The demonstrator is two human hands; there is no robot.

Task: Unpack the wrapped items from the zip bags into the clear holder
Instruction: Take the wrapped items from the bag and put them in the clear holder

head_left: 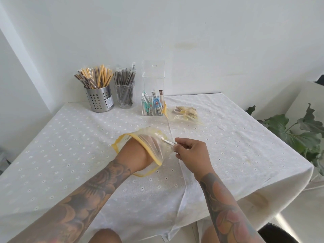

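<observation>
We are working our left hand point(140, 151) deep inside the zip bag point(156, 146), its fingers hidden, while our right hand point(190, 149) is pinching the bag's far corner, where a wrapped item point(168, 142) is lying pointing rightward; the clear holder point(152, 97) is standing well beyond on the bench point(245, 137), slightly nearer our right hand.

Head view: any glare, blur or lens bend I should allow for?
Head view: soft, even daylight with faint shadows; wide-angle bend curves the table edges; the clear holder stays readable without strong glare; the left hand shows only hazily through the zip bag.
</observation>
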